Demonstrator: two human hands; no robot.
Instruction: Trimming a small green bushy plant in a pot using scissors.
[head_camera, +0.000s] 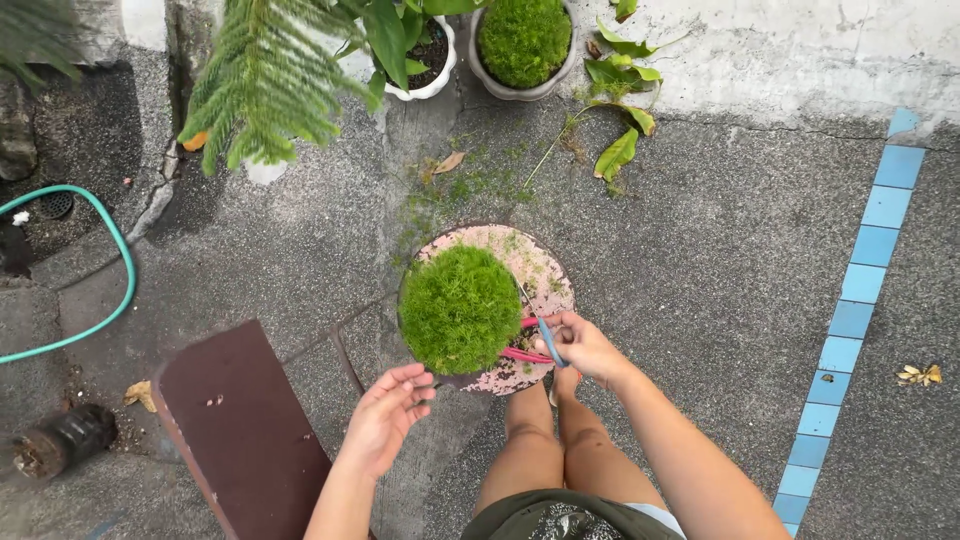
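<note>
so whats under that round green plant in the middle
A round pink tray strewn with green clippings shows beside the round green plant. Whatever pot or soil lies beneath is hidden by foliage.

A home yard: concrete ground (720, 250), potted plants (523, 40), garden hose (110, 250).

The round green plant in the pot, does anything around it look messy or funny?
Yes. Tiny green clippings lie scattered on the ground behind the pot, and some on the pinkish disc under the round plant. The right hand holds scissors at the plant's edge; the left hand is open, beside the pot.
</note>
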